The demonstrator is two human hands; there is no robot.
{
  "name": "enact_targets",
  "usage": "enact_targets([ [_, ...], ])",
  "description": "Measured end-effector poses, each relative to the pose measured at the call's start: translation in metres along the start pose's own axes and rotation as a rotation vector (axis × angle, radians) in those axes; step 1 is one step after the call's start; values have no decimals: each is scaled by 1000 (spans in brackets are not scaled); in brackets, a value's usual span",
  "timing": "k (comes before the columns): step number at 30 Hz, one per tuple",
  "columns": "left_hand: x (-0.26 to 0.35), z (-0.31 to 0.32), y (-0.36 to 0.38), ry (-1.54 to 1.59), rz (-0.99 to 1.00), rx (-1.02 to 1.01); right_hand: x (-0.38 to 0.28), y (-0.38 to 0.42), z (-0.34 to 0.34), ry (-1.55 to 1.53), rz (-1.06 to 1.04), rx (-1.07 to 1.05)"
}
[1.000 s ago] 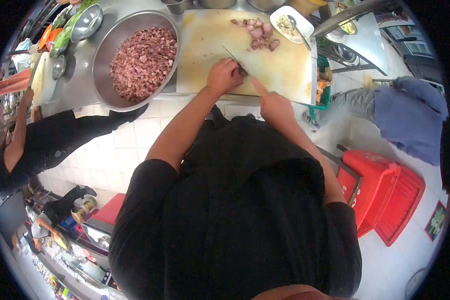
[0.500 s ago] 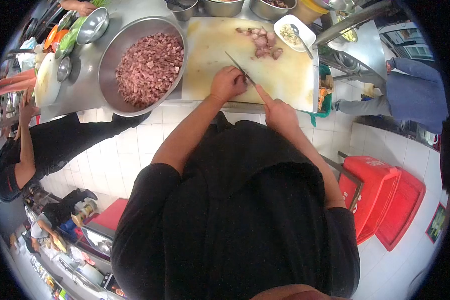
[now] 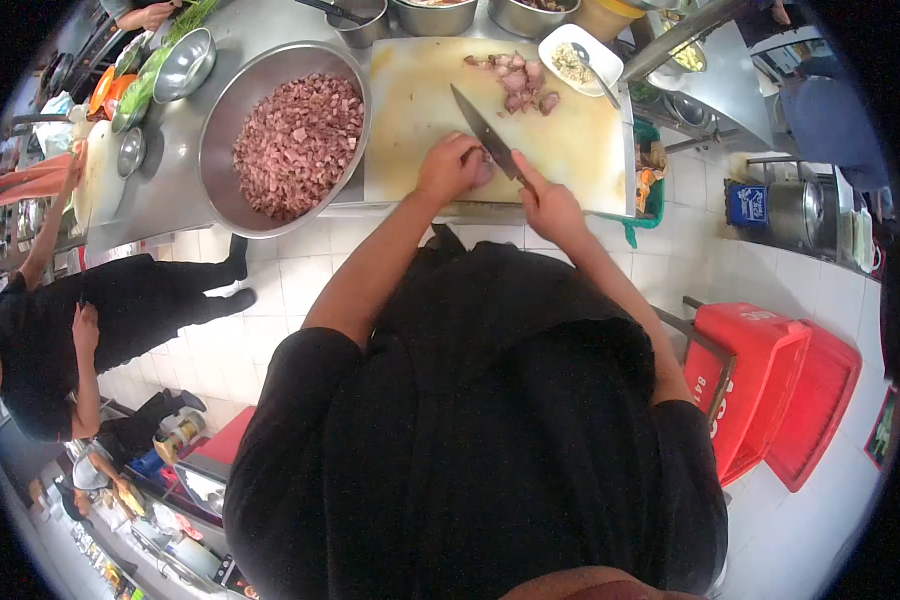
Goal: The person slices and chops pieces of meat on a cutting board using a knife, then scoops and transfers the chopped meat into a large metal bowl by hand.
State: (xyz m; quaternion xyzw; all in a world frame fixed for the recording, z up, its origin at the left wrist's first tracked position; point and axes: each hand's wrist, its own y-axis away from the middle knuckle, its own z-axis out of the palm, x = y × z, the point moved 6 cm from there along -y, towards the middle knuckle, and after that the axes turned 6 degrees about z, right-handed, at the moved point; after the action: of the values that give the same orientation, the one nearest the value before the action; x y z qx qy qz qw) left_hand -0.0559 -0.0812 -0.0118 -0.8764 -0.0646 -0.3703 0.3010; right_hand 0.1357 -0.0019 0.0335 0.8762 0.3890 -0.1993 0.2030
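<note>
My right hand (image 3: 553, 210) grips the handle of a kitchen knife (image 3: 487, 128), its broad blade angled up and left over the white cutting board (image 3: 410, 115). My left hand (image 3: 450, 167) rests near the board's front edge, fingers curled around a small piece of meat (image 3: 485, 171) just left of the blade. Several reddish-brown meat slices (image 3: 518, 82) lie on the far right of the board. Left of the board, a large steel bowl (image 3: 213, 160) holds a heap of diced meat (image 3: 295, 145).
A white dish (image 3: 608, 62) with chopped food and a spoon sits at the board's far right corner. Steel pots (image 3: 435, 17) line the back. A green basket (image 3: 653, 205) hangs by the right edge. Red bins (image 3: 745, 380) stand behind. A co-worker (image 3: 120, 310) in black stands at left.
The knife has tilted, so more of its blade face shows, and my right hand has shifted slightly. My left hand stays nearly in place. At right, the person in blue has moved farther off.
</note>
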Motion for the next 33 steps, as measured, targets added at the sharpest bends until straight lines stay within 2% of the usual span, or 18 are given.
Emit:
enact_targets([
  [3, -5, -7, 16, 39, -150, -3, -6, 16, -17, -128, -51, 125],
  [6, 4, -13, 26, -23, -40, -137, -11, 29, -25, -24, -35, 44],
  [9, 17, -11, 28, -35, 24, -179, -11, 35, -15, 128, -43, -95],
  [15, 22, -7, 27, -28, -8, -121, -22, 38, -17, 322, -93, -139],
  [20, 11, -1, 33, -75, -23, -167, -4, 26, 16, 165, -68, -119],
  [24, 9, 0, 29, -80, -62, -175, -11, 11, 6, 99, -96, -28],
  [30, 11, 0, 28, -47, -62, -170, -29, 34, -14, 243, -21, -183],
  [33, 12, -2, 29, -51, -15, -127, -18, 27, 3, 121, -60, -126],
])
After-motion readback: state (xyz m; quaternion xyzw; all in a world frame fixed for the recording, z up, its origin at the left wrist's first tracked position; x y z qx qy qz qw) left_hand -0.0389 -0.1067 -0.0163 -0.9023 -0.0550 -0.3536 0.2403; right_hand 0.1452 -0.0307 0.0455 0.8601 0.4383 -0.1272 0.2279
